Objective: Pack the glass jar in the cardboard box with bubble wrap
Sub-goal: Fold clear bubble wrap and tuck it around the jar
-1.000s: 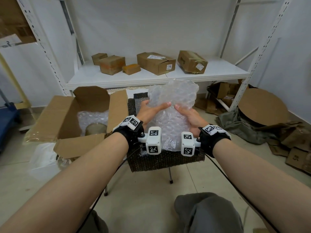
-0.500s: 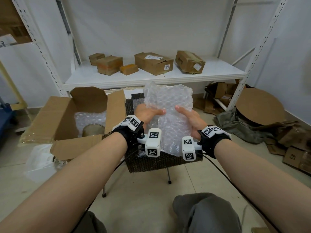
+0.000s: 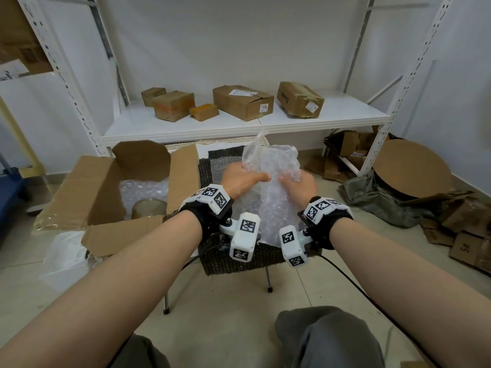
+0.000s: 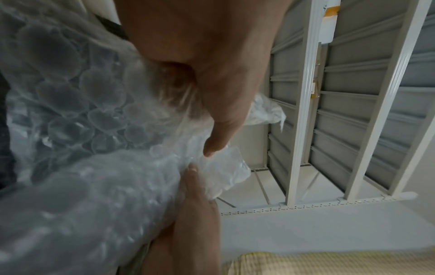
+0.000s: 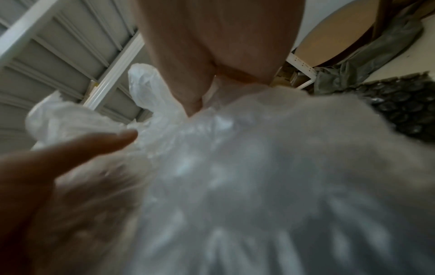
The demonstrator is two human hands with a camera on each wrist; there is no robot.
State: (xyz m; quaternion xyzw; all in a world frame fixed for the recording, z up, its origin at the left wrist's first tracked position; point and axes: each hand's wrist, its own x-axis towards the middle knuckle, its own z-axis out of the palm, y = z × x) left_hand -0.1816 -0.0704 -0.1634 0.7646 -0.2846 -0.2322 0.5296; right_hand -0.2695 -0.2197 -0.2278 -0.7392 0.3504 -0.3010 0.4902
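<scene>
Both hands hold a sheet of clear bubble wrap (image 3: 273, 187) upright above a small woven stool (image 3: 239, 258). My left hand (image 3: 245, 180) grips its left side, thumb on the front. My right hand (image 3: 296, 183) grips the right side, fingers curled into the plastic. In the left wrist view the thumb and fingers pinch the bubble wrap (image 4: 113, 167); in the right wrist view the bubble wrap (image 5: 259, 167) fills the frame. To the left the open cardboard box (image 3: 106, 205) stands on the floor, lined with bubble wrap, with the glass jar (image 3: 148, 209) upright inside.
A white metal shelf (image 3: 239, 126) behind carries several closed cardboard boxes. Flattened cardboard, a round board (image 3: 411, 168) and a grey cloth lie at the right. White plastic lies on the floor beside the box. My knees show at the bottom edge.
The hands have drawn closer together and gathered the bubble wrap, so the sheet is narrower and more crumpled than before. The box and jar have not moved.
</scene>
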